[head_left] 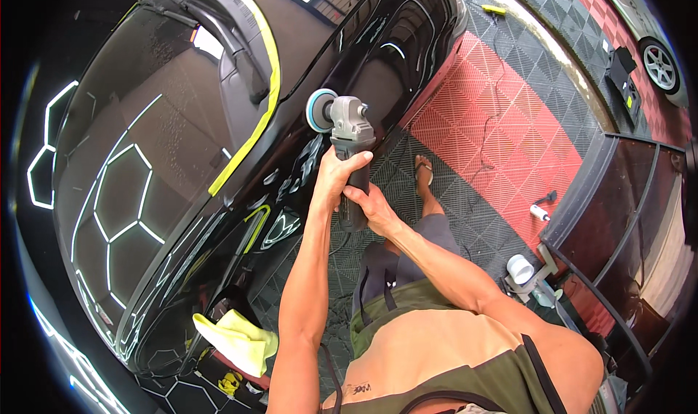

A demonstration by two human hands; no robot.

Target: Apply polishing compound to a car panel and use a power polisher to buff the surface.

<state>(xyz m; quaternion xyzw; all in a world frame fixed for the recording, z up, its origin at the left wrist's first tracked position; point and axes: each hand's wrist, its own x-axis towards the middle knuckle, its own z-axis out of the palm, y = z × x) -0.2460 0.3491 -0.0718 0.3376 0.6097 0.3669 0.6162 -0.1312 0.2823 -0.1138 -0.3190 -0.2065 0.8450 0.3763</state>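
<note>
Both of my hands are wrapped round a car polisher with a grey metal head (pixel 353 119) and a dark body. My left hand (pixel 340 171) grips it just behind the head, its thumb across the body. Lower down, my right hand (pixel 372 209) closes round the dark handle. The round pad (pixel 318 111), edged in blue, is up against the side of a glossy black car (pixel 378 72), near its front; exact contact is hard to make out. Yellow masking tape (pixel 273 58) borders the windshield (pixel 123 159), and more tape sits lower down beside the hands.
A yellow cloth (pixel 236 341) drapes near the car's side mirror. Red and dark grey tiles (pixel 502 116) cover the floor, with a cable (pixel 488 123) across them. A white bottle (pixel 539 212) and a shelf frame (pixel 582 189) stand at right. Another car's wheel (pixel 659 65) shows far right.
</note>
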